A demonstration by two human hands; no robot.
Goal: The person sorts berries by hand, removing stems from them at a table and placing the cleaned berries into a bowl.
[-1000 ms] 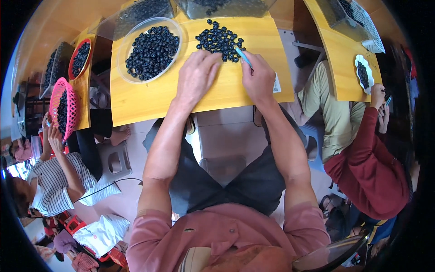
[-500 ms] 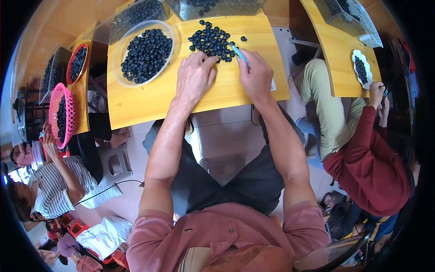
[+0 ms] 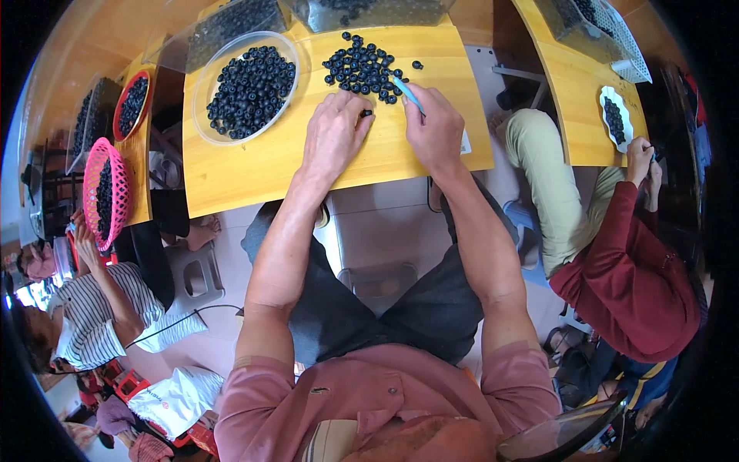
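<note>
My left hand (image 3: 334, 132) rests over the yellow table with its fingers curled, pinching a small round black piece (image 3: 366, 113) between thumb and forefinger. In my closed right hand (image 3: 434, 131) is a slim light-blue tool (image 3: 408, 95); its tip points up and left, and its exact kind cannot be made out. Just beyond both hands lies a loose pile of small round black pieces (image 3: 359, 65), several with a ring-shaped mark. Left of my left hand stands a round clear plastic bowl (image 3: 297, 86) heaped with the same pieces.
Clear bins (image 3: 369, 17) of black pieces line the table's (image 3: 254, 177) far edge. At the left are a pink basket (image 3: 120, 192) and a red bowl (image 3: 122, 135); at the right table, a white dish (image 3: 625, 137). A person in dark red (image 3: 631, 285) and one in stripes (image 3: 115, 300) sit alongside.
My left hand has drawn slightly back from the pile, and a black piece now shows in its pinch. My right hand with the light-blue tool has hardly moved.
</note>
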